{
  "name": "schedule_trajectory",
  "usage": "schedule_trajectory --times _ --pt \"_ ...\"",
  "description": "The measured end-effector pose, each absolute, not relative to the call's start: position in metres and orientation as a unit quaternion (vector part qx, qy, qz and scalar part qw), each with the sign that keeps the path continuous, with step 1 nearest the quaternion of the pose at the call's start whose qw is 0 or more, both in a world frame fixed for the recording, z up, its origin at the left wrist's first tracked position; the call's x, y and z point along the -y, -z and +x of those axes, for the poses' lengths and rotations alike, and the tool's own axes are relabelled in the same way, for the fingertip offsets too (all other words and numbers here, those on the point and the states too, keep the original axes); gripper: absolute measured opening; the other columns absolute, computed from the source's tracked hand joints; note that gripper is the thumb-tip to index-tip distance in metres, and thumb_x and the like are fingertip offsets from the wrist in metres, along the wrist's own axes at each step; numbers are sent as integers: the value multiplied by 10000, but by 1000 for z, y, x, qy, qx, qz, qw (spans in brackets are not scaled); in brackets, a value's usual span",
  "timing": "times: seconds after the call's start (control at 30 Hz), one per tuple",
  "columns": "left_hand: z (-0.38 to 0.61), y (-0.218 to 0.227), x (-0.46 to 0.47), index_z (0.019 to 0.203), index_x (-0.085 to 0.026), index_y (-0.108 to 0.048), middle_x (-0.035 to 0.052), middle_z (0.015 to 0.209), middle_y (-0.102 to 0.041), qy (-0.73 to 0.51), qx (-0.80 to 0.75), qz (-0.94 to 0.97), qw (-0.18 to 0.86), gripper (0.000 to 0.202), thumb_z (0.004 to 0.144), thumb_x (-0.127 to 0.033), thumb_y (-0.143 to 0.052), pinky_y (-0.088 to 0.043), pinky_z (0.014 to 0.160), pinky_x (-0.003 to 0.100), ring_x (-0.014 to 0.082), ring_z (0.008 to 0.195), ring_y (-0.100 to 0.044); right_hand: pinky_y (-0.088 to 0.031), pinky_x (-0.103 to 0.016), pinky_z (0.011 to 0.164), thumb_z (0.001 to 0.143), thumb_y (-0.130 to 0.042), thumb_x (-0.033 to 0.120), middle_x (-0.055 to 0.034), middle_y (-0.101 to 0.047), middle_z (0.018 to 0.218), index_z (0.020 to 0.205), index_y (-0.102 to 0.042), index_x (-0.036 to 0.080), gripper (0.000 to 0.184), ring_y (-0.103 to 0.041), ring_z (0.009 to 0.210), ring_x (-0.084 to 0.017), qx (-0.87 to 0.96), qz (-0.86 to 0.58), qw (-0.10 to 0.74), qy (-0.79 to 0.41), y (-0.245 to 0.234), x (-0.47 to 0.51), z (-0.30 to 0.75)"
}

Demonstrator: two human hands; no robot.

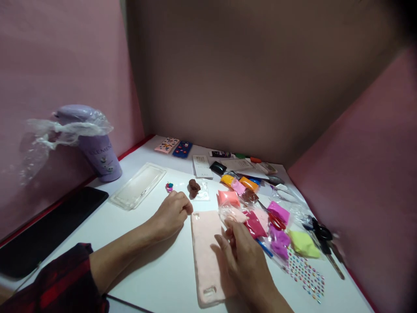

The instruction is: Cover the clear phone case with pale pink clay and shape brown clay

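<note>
A phone case covered in pale pink clay lies flat on the white table. My left hand rests by its upper left corner with the fingers curled closed; whatever they hold, if anything, is hidden. Over the case's right side, my right hand is loosely bent, thumb and forefinger apart. Its fingertips are near a clear bag with pale pink clay. A lump of brown clay sits on a small clear wrapper beyond the case. Small coloured clay bits lie beyond my left hand.
To the left are a clear case, a black phone-like slab and a purple tumbler with plastic wrap. Several clay packets, red-handled scissors, a gem sticker sheet and black scissors lie right.
</note>
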State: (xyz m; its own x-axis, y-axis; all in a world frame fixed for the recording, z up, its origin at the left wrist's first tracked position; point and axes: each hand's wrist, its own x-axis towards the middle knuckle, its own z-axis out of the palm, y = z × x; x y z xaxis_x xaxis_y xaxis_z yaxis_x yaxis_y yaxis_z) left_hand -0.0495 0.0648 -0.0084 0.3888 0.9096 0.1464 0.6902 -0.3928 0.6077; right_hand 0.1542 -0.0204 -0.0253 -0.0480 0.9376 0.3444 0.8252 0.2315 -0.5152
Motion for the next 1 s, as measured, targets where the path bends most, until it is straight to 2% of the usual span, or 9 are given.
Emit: schedule_trajectory --times 0.27,0.5,0.6,0.7,0.77,0.83,0.9,1.0 --pt "-47 -2 -62 709 -180 -615 42 822 -597 -238 -500 769 319 211 699 -87 -425 -394 803 366 227 902 -503 -504 -431 662 869 -524 356 -128 -561 935 1139 -451 147 349 -546 832 -290 769 -574 282 0 27 27 144" --pt "-46 -8 -57 819 -156 -568 29 724 -624 -272 -458 663 526 107 784 -223 -493 -426 602 297 170 683 -568 -501 -456 712 872 -522 319 -156 -545 990 1214 -417 113 412 -519 891 -302 771 -579 265 -5 27 29 140" --pt "-42 -6 -55 826 -159 -508 18 719 -628 -297 -431 596 609 165 721 -229 -615 -433 562 277 133 602 -553 -502 -451 690 875 -513 324 -151 -551 968 1219 -427 117 411 -527 872 -302 767 -579 276 -10 29 29 142" --pt "-39 -3 -55 819 -158 -479 25 767 -638 -330 -418 543 649 285 640 -183 -699 -443 568 267 117 605 -562 -499 -462 703 870 -517 342 -138 -569 963 1204 -454 143 394 -542 864 -298 758 -572 310 -45 30 27 145" --pt "-40 -3 -55 840 -156 -477 34 804 -641 -346 -406 512 673 323 628 -175 -719 -455 568 266 122 627 -577 -493 -473 743 857 -534 365 -142 -579 1008 1204 -457 158 411 -552 904 -302 723 -582 360 -96 29 25 148" --pt "-42 -5 -55 883 -160 -479 35 831 -644 -355 -381 488 700 353 632 -167 -727 -476 584 276 128 645 -591 -492 -464 785 830 -575 383 -143 -589 1047 1219 -438 165 466 -565 945 -296 655 -595 422 -194 24 22 149" --pt "-43 -8 -53 919 -162 -486 29 835 -643 -359 -358 479 716 369 640 -152 -728 -488 600 277 125 654 -595 -495 -434 819 796 -629 388 -129 -613 1060 1215 -434 178 507 -590 964 -275 572 -567 479 -349 17 19 148" --pt "-42 -11 -49 929 -162 -506 19 813 -642 -353 -346 479 726 378 634 -137 -741 -487 582 257 112 631 -586 -492 -405 846 746 -695 392 -127 -656 1071 1060 -553 174 408 -618 988 -278 461 -450 511 -570 5 18 142"
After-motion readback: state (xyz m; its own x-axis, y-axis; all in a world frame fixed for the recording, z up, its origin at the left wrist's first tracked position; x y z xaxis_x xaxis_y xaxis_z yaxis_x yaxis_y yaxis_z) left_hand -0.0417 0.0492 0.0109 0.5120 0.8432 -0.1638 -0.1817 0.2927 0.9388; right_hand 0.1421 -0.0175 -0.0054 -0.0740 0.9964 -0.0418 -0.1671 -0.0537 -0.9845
